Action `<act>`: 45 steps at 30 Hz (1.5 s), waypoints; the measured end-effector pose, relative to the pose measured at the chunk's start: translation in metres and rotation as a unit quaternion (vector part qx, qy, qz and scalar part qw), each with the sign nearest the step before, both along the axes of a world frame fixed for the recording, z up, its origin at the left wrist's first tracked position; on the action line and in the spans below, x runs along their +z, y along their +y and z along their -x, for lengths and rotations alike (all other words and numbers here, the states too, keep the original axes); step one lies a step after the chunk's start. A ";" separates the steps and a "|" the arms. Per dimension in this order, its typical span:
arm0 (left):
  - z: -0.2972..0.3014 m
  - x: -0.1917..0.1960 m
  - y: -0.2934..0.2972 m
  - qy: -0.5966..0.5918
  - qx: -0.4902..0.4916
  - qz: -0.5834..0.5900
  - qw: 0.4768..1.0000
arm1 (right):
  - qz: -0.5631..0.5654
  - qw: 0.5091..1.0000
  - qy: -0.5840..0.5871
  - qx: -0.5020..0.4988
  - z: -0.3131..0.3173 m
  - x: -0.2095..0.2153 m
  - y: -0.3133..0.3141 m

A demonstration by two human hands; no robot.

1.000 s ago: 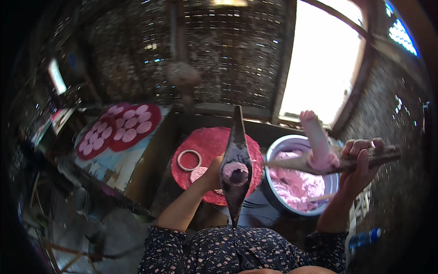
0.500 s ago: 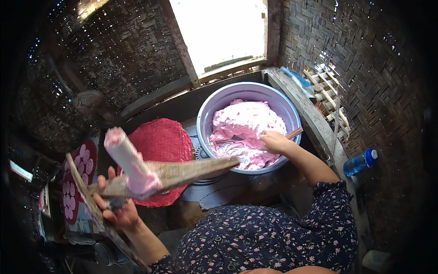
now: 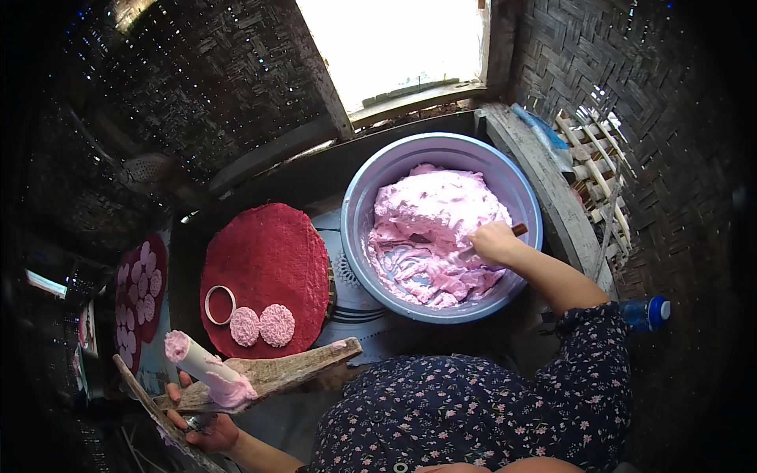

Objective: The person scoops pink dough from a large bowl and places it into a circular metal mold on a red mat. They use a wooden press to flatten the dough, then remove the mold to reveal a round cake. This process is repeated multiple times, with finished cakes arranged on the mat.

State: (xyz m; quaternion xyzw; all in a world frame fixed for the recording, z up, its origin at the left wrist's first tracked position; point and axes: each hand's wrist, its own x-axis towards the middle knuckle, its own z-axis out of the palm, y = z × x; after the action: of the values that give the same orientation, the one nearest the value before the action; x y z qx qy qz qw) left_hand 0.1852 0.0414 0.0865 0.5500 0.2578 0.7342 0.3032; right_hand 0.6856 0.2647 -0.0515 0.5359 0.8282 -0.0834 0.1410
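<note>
My left hand (image 3: pixel 209 430) is closed on a wooden press (image 3: pixel 292 369) at the lower left. A white tube (image 3: pixel 201 359) stands up through its board, filled with pink dough and smeared with it at the base. My right hand (image 3: pixel 495 240) is closed round a utensil with a brown handle (image 3: pixel 519 229); its working end is not clear against the dough. That hand is inside a large grey-blue basin (image 3: pixel 359 268), over a heap of pink dough (image 3: pixel 441 205). Beyond the press, a red round cloth mat (image 3: pixel 264 252) bears two pink stranded discs (image 3: pixel 277 325) and a white ring (image 3: pixel 220 305).
More pink discs lie on another red mat (image 3: pixel 130 347) at the far left. A wooden ledge (image 3: pixel 544 189) runs along the basin's right side. A blue bottle (image 3: pixel 646 314) is beside my right elbow. Woven walls and a bright window opening (image 3: pixel 398 51) enclose the corner.
My left hand has lowered the press toward me, uncovering the discs and ring on the red mat. My right hand stays in the basin with the utensil. The whole view has shifted slightly.
</note>
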 end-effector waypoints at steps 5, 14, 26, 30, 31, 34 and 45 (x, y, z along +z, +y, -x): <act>-0.012 0.002 0.003 -0.034 0.034 0.040 0.998 | -0.041 0.992 0.067 -0.095 0.041 -0.044 0.035; -0.030 -0.007 0.027 -0.044 0.067 0.059 0.995 | -0.035 0.994 0.081 0.064 0.082 -0.025 0.036; -0.030 -0.009 0.033 -0.025 -0.008 0.053 0.998 | 0.043 0.990 0.128 -0.029 0.064 -0.061 0.026; -0.026 -0.010 0.029 -0.018 0.005 0.048 0.999 | 0.115 0.990 0.084 0.019 0.045 -0.025 0.024; -0.025 -0.010 0.028 -0.015 0.012 0.046 0.999 | 0.135 0.988 0.068 0.015 0.037 -0.007 0.026; -0.019 -0.012 0.024 -0.012 0.025 0.043 0.999 | 0.168 0.984 0.052 0.017 0.013 0.051 0.027; -0.017 -0.026 0.038 -0.005 0.091 0.054 0.994 | 0.192 0.981 -0.018 -0.016 0.037 0.017 -0.041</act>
State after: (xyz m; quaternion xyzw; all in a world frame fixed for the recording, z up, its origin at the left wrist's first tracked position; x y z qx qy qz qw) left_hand 0.2025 0.0789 0.0603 0.5032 0.3445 0.7465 0.2660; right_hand 0.6489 0.2238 -0.0340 0.5134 0.7856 -0.2335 0.2544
